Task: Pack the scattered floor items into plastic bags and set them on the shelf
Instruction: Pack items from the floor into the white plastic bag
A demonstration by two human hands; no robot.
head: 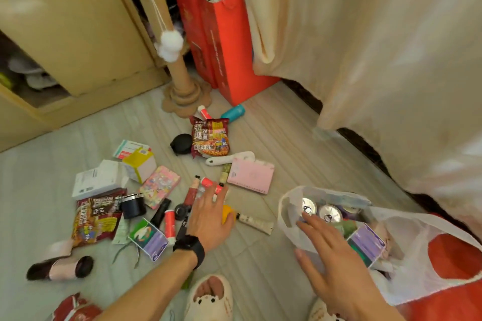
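I am in the middle of the packing step. The plastic bag (287,203) lies open on the floor at about four o'clock in the head view, its mouth turned toward ten o'clock. It already holds two cans (309,206) and a purple-and-green carton (366,242).

My right hand (331,253) hovers over that mouth with fingers straight and spread, holding nothing. I cannot tell whether its fingertips touch the rim or the nearer can. My left hand (211,216), a black watch on its wrist, is out over the middle of the pile. Its fingers are spread and laid flat over a small yellow object (229,212), the tips reaching a red-and-white tube (207,182) at its twelve o'clock. It pinches nothing yet.

Much lies loose around that hand: a noodle packet (210,135) at twelve o'clock, a pink notebook (250,174) at one o'clock, a cream tube (257,223) just beside it at three o'clock, and a second carton (148,240) and dark noodle packet (96,219) toward nine o'clock. I judge the packing well short of done and the shelf step not begun.

Next I would curl the left fingers round the yellow object and carry it toward four o'clock into the bag. The right hand should hold the limp rim open, since the thin film looks likely to fold shut. The cupboard (65,21) at ten o'clock may be the shelf meant; I cannot say.
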